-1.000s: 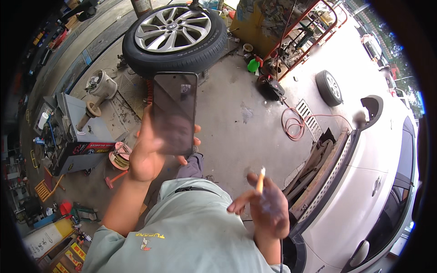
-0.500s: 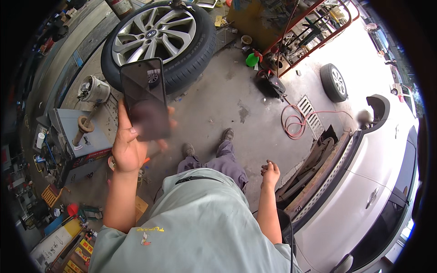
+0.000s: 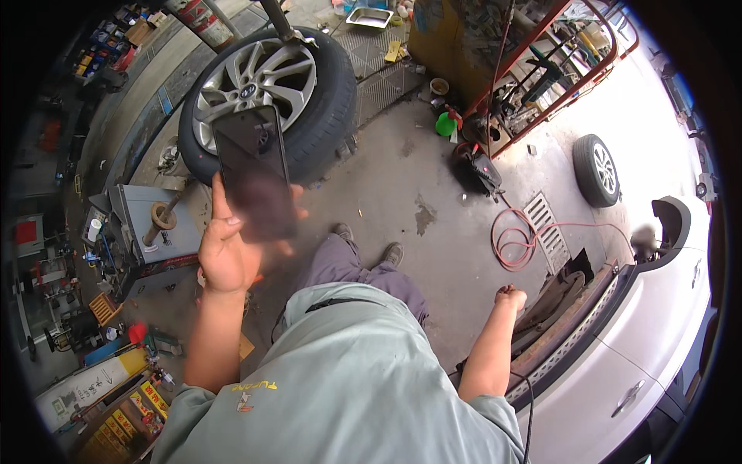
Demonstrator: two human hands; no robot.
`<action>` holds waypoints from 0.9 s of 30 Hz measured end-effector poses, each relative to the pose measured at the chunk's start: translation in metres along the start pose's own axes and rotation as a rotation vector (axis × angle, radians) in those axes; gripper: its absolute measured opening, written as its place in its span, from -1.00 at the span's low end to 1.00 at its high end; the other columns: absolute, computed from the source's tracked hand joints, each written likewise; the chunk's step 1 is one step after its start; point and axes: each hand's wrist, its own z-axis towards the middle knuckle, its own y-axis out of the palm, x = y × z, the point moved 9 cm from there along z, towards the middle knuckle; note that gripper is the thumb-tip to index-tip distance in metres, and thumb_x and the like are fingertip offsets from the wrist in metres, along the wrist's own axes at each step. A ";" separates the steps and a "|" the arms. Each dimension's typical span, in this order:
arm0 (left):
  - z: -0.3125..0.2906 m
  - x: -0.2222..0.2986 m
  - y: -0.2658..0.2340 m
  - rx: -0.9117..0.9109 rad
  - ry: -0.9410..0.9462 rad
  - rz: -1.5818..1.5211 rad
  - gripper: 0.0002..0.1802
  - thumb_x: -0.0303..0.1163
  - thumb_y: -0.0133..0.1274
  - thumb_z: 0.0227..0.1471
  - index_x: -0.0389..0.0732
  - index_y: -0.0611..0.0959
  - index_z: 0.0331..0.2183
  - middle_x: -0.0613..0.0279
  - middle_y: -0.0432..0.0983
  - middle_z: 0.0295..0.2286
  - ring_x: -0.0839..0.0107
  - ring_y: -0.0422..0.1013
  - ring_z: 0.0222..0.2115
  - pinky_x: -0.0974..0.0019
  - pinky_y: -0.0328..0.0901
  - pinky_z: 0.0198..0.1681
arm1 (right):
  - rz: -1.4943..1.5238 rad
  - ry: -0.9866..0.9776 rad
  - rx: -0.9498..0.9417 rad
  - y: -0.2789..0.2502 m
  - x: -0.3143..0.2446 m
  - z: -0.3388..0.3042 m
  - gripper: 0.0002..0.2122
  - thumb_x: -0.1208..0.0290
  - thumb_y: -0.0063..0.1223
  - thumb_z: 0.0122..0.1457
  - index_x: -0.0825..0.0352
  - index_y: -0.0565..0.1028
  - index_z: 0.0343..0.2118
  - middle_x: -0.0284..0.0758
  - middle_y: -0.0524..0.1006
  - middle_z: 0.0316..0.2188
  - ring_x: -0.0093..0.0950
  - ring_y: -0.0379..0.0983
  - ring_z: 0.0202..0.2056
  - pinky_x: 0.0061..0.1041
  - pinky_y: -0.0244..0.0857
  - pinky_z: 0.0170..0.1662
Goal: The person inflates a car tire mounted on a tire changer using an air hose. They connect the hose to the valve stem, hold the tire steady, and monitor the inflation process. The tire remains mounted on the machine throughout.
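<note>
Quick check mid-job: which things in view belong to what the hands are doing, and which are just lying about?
Belongs:
phone, held in the left hand
possibly the large wheel beyond it

Apparently lying about:
green spray bottle
coiled red hose
farther wheel
metal tray

Right hand is away from the phone; too small to tell its contents.

Left hand (image 3: 232, 255) wrapped round the lower part of the phone (image 3: 259, 174), thumb at its left edge, fingertips past its right edge. Left forearm (image 3: 212, 332) comes up below phone. Right hand (image 3: 510, 297) well apart, right of phone and lower, fingers look curled, contents too small to tell. Right forearm (image 3: 491, 348) also bare.
</note>
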 end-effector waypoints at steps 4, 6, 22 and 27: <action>0.041 -0.001 0.026 -0.096 -0.038 -0.001 -0.14 -0.09 -0.09 0.10 0.02 0.03 0.36 -0.40 0.46 0.08 -0.11 0.60 -0.09 0.20 0.56 -0.49 | 0.095 -0.092 -0.078 0.062 -0.091 0.037 -0.86 0.40 -0.20 0.29 0.31 0.41 -0.24 -0.30 0.49 -0.48 -0.49 0.28 -0.60 -0.50 0.25 -0.52; 0.044 0.010 0.025 -0.046 -0.012 0.064 -0.12 -0.08 -0.09 0.09 -0.02 -0.01 0.36 -0.36 0.51 0.03 -0.10 0.62 -0.11 0.18 0.55 -0.51 | 0.023 -0.143 -0.154 0.147 -0.119 -0.003 -0.81 0.31 -0.11 0.31 0.32 0.44 -0.18 -0.31 0.53 -0.42 -0.53 0.30 -0.56 -0.50 0.25 -0.50; 0.100 0.085 -0.085 -0.049 0.210 -0.208 0.02 -0.06 -0.12 0.12 0.33 -0.30 0.44 -0.48 0.28 0.22 -0.23 0.47 0.12 0.02 0.62 -0.29 | -0.740 -1.155 -1.749 0.528 0.064 -0.717 -0.75 0.37 0.07 0.37 0.46 0.59 -0.06 -0.29 0.66 -0.33 -0.58 0.56 -0.37 -0.54 0.40 -0.31; 0.105 0.100 -0.137 -0.020 0.202 -0.329 0.00 0.10 0.07 0.05 -0.12 0.14 0.39 -0.33 0.31 0.21 -0.21 0.36 0.21 -0.18 0.57 -0.06 | -1.133 -0.894 -1.605 0.600 0.255 -0.670 -0.62 0.20 0.08 0.37 0.47 0.55 0.02 -0.25 0.64 -0.36 -0.49 0.59 -0.41 -0.47 0.43 -0.35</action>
